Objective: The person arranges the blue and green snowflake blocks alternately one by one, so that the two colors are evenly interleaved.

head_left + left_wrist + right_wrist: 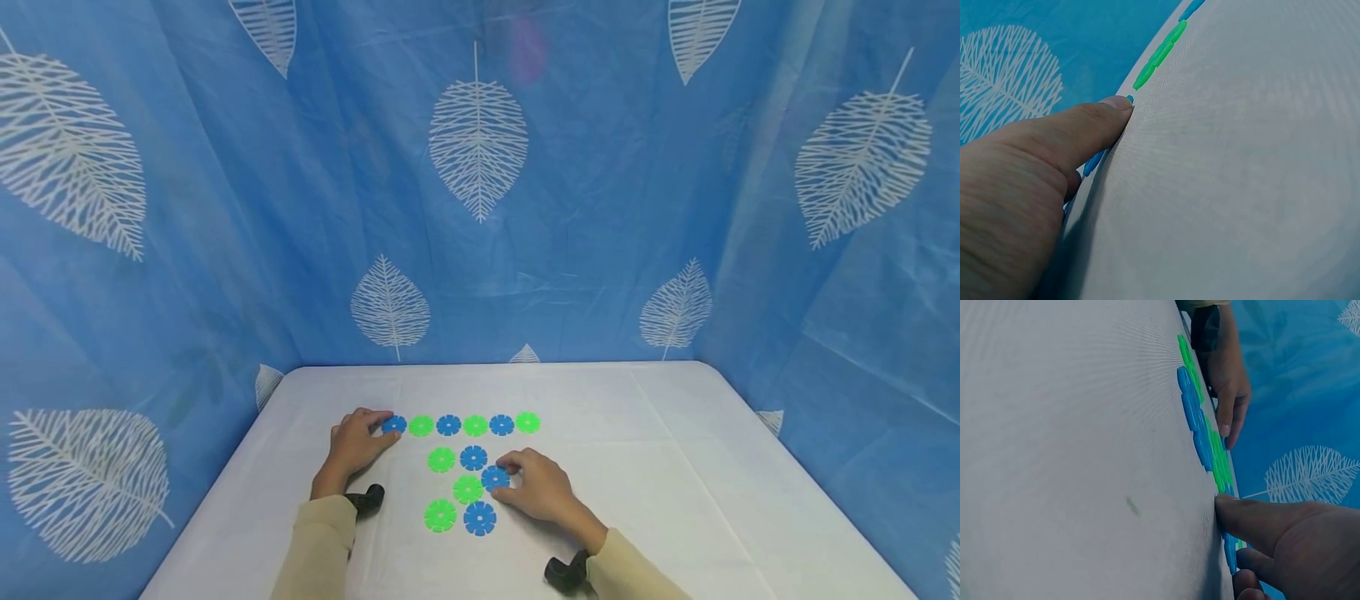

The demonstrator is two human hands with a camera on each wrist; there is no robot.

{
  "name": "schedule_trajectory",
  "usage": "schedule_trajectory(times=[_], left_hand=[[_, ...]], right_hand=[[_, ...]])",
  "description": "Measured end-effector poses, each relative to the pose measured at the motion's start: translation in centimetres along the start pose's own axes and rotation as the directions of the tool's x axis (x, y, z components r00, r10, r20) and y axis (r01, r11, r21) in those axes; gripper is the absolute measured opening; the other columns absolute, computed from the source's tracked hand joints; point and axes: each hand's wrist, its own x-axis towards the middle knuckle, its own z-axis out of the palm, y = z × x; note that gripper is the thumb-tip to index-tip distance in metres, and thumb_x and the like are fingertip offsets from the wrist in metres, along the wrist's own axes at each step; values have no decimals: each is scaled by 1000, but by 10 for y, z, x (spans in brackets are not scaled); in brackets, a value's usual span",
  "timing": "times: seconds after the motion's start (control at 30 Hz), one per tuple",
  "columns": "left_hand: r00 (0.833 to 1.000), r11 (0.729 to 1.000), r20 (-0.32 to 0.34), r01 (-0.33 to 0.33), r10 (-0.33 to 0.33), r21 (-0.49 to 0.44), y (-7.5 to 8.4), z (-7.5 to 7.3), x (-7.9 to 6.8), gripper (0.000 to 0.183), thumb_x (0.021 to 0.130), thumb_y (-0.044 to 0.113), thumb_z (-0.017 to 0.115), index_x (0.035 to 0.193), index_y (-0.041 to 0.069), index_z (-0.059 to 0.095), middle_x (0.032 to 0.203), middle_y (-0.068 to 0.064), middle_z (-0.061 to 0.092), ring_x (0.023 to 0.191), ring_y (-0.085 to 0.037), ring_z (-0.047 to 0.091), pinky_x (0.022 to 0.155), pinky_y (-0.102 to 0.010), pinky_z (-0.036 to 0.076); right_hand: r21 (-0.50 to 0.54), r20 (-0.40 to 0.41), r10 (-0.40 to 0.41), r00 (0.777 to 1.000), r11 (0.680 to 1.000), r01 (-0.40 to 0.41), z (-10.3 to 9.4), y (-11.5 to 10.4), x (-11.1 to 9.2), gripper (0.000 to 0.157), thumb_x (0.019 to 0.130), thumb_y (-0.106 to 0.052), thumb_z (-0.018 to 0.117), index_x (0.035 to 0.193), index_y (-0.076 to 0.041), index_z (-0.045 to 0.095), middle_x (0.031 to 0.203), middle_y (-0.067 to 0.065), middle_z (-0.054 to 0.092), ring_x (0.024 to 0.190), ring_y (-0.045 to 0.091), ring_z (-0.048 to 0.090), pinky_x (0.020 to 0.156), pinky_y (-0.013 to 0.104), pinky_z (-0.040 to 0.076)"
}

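My left hand holds a blue notched disc at the left end of a far row, thumb and fingertips at its edges. That row alternates blue and green flat discs, ending with a green disc. My right hand holds another blue notched disc by its edge, right beside a green disc. Above these lie a green disc and a blue disc. Nearest me are a green disc and a blue disc. In both wrist views the fingers partly cover the held discs.
All the discs lie flat on a white-covered table. A blue curtain with white leaf prints hangs behind and on both sides. Black devices are strapped to the left wrist and the right wrist.
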Motion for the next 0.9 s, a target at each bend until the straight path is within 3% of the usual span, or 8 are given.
schedule_trajectory(times=[0.43, 0.7, 0.9], left_hand=[[1000, 1000, 5, 14, -14, 0, 0, 1, 2, 53, 88, 46, 74, 134, 20, 66, 129, -12, 61, 122, -33, 52, 95, -51, 33], [1000, 1000, 7, 21, -21, 4, 0, 2, 3, 54, 87, 46, 74, 134, 21, 66, 128, -11, 61, 122, -32, 52, 96, -51, 32], [1000, 1000, 4, 15, -15, 5, -1, 2, 2, 54, 87, 45, 74, 134, 20, 66, 128, -12, 61, 122, -33, 52, 96, -52, 32]], right_hand=[[8, 35, 7, 999, 1000, -7, 1, 2, 3, 46, 76, -44, 83, 115, -22, 71, 99, -8, 64, 89, 11, 61, 74, 35, 49], [22, 9, -29, 1000, 999, 29, -1, -1, 0, 46, 76, -41, 84, 115, -20, 69, 102, -5, 67, 95, 17, 65, 80, 42, 52], [-84, -15, -77, 997, 994, 76, -4, -5, 1, 46, 76, -45, 84, 114, -21, 70, 96, -11, 68, 87, 8, 63, 75, 33, 51]])
